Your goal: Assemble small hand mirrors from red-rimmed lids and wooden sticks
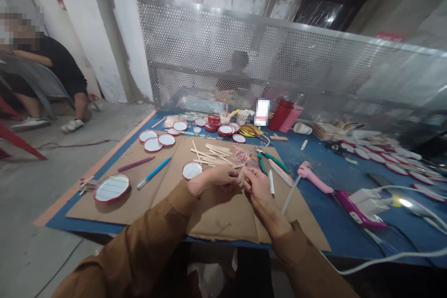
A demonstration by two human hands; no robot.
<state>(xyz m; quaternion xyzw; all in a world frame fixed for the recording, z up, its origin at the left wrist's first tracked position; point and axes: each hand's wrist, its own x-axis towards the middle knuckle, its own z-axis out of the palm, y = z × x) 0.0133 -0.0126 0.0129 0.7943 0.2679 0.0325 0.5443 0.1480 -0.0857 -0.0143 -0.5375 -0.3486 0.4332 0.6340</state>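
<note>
As left hand (209, 180) and right hand (257, 188) meet, craft stick (242, 171) sits pinched, tilted.
Fingers (247, 177) closed on it, over cardboard (223, 219) at 12 o'clock; pliers (268, 160) at 1, lid (192, 170) at 11.

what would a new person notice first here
The left hand and right hand meet around a thin wooden stick, above a cardboard sheet in the middle of the view. Red-rimmed round lids lie scattered over the blue table, and a perforated metal screen rises behind it.
</note>
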